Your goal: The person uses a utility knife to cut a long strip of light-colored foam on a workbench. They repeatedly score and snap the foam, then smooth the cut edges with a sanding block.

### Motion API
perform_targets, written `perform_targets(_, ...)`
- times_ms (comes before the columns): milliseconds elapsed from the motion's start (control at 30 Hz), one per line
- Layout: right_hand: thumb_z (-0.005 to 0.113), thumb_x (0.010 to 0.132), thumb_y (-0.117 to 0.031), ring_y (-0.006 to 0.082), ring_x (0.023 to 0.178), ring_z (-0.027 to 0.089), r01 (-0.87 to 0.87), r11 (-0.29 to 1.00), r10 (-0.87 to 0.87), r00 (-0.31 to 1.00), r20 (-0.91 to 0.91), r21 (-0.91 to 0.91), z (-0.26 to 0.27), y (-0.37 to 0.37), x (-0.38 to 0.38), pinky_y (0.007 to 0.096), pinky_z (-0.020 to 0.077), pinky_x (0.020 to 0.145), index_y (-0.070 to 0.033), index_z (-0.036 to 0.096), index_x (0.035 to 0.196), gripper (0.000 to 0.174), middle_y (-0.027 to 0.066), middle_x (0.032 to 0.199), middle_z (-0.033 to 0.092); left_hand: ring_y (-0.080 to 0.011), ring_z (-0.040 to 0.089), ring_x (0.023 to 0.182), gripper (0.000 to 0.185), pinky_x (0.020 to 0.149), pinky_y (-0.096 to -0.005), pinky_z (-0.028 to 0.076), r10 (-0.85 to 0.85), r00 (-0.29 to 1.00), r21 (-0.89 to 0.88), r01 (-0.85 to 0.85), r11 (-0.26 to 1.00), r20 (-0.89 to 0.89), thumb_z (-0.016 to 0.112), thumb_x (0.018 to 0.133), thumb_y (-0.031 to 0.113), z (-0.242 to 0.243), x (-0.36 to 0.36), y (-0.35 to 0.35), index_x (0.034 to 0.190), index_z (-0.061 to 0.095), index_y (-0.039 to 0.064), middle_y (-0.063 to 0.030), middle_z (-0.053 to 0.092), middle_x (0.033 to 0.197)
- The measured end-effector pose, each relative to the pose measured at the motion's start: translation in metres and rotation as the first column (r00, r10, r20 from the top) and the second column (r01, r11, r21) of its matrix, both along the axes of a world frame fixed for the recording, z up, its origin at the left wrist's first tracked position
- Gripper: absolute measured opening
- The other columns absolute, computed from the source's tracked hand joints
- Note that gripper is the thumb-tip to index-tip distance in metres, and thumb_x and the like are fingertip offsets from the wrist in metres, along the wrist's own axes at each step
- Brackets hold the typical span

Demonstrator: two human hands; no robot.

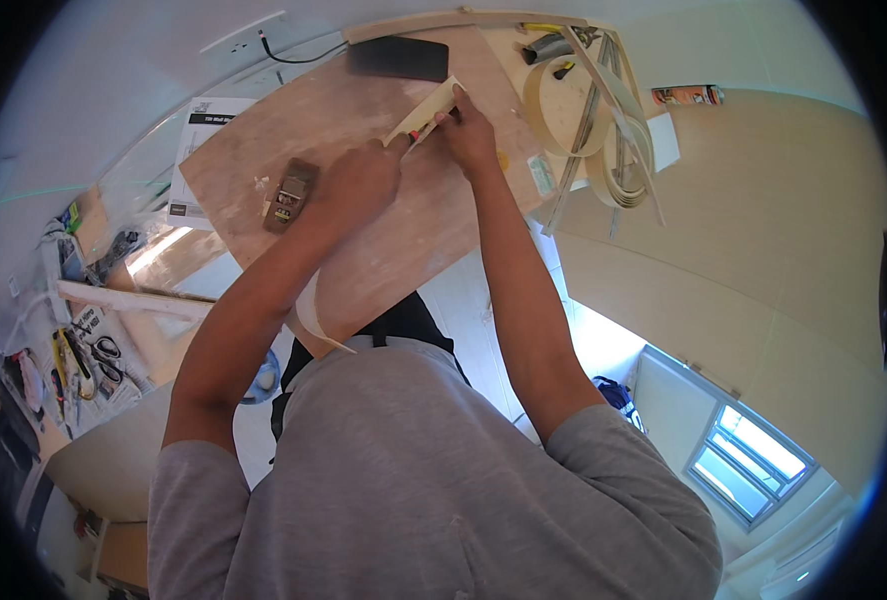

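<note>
My left hand [364,174] is over the plywood board [413,202], gripping a small hand tool with a red and dark part [414,136] at its fingertips. Most of that tool is hidden, so its kind is unclear. A short, flat pale strip [422,112], perhaps wood veneer or edging, lies slanted under the fingers. My right hand [471,133] pinches this strip near its far end, thumb and fingers close to the tool. Left of my left hand rests a brown handheld device [291,195]. A thin curved offcut [310,311] hangs by the board's near edge.
Behind the strip is a flat black object [400,58]. On the right are coiled edging [623,176], metal strips [586,139] and a cartridge tube [687,95]. Printed paper [188,195] lies left. Scissors [105,352] and yellow-handled cutters [64,360] sit lower left.
</note>
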State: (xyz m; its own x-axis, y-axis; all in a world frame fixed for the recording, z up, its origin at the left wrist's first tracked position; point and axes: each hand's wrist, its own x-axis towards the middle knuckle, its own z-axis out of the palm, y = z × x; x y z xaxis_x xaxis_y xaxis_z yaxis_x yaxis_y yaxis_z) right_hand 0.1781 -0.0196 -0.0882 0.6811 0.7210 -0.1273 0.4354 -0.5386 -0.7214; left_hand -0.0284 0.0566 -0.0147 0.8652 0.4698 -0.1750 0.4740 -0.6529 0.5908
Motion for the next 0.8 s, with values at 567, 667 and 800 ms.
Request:
perform_targets(567, 0.079, 0.088, -0.018, 0.0331, 0.123, 0.067, 0.051, 0.998, -0.045, 0.987, 0.154, -0.03, 0.001, 0.006, -0.003, 0.039, 0.051, 0.104, -0.007, 0.056, 0.149, 0.066, 0.0217, 0.133, 0.069, -0.0447, 0.073, 0.088, 0.043, 0.079, -0.0526, 0.059, -0.081, 0.981, 0.048, 0.091, 0.995, -0.179, 0.058, 0.092, 0.006, 0.027, -0.036, -0.008, 0.135, 0.06, 0.002, -0.0291, 0.068, 0.093)
perform_targets(667, 0.079, 0.088, -0.017, 0.0322, 0.123, 0.067, 0.051, 0.995, -0.041, 0.993, 0.11, -0.082, 0.002, 0.006, -0.001, 0.0383, 0.0509, 0.104, -0.007, 0.055, 0.149, 0.066, 0.0222, 0.133, 0.068, -0.0441, 0.072, 0.088, 0.044, 0.079, -0.0532, 0.058, -0.066, 0.973, 0.031, 0.075, 0.997, -0.22, 0.057, 0.092, 0.004, 0.042, -0.053, -0.014, 0.135, 0.061, 0.003, -0.0279, 0.069, 0.093)
perform_targets(800, 0.077, 0.089, -0.014, 0.0294, 0.126, 0.066, 0.036, 0.997, -0.032, 0.998, 0.058, -0.072, 0.006, 0.004, -0.001, 0.0365, 0.0502, 0.105, -0.004, 0.053, 0.151, 0.067, 0.0222, 0.138, 0.066, -0.0434, 0.072, 0.09, 0.044, 0.08, -0.0541, 0.057, -0.049, 0.967, 0.017, 0.055, 0.998, -0.249, 0.058, 0.092, 0.005, 0.059, -0.062, -0.009, 0.136, 0.061, 0.004, -0.0259, 0.07, 0.093)
